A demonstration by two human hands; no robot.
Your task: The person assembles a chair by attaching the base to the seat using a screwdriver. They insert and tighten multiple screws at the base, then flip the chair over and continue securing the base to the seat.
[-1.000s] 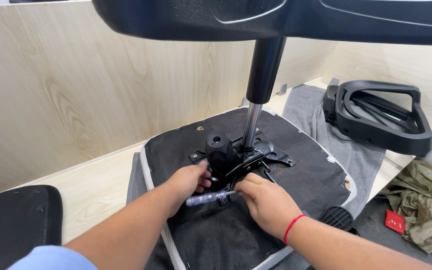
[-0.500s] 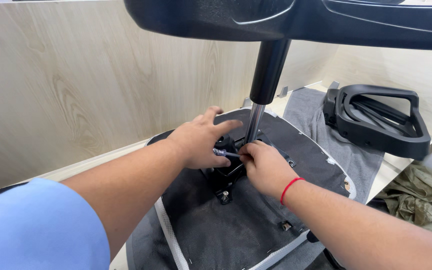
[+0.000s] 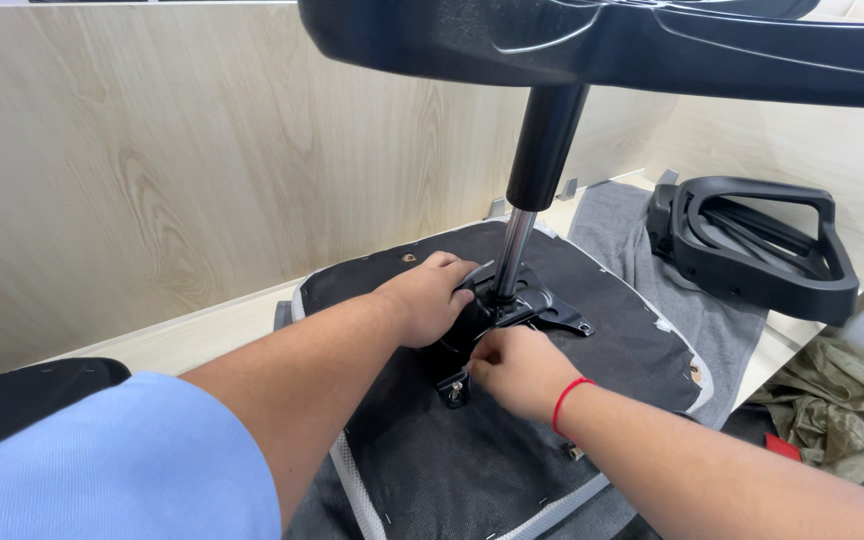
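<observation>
- The upturned chair seat with its black fabric underside and pale stitched edge (image 3: 552, 420) lies flat in the lower centre of the frame, on a light wooden bench (image 3: 202, 330).
- The black metal tilt mechanism plate (image 3: 542, 305) sits bolted at the middle of the seat underside. A chrome gas-lift rod with a black outer sleeve (image 3: 532, 200) rises from it to the top of the frame.
- The black plastic star-shaped chair base (image 3: 602, 40) caps the rod and spans the upper edge of the frame.
- The left hand (image 3: 427, 300) is closed around the near side of the mechanism, fingers wrapped over its black housing just left of the rod.
- The right hand (image 3: 517, 370), with a red cord at the wrist, rests with fingers pinched together at the lower edge of the mechanism. What it pinches is too small to tell.
- Handling judgement: the mechanism looks stiff, heavy steel with hard edges; it is best gripped on its flat housing, clear of levers. The seat looks padded and yielding but bulky. The rod looks smooth and likely slippery, so it makes a poor grip point. The base overhead makes the assembly top-heavy.
- A black plastic looped armrest (image 3: 752, 245) lies at the right of the frame on a grey cloth (image 3: 632, 240).
- A crumpled olive-green rag (image 3: 837, 410) lies at the lower right.
- A black padded panel (image 3: 22, 395) shows at the lower left edge.
</observation>
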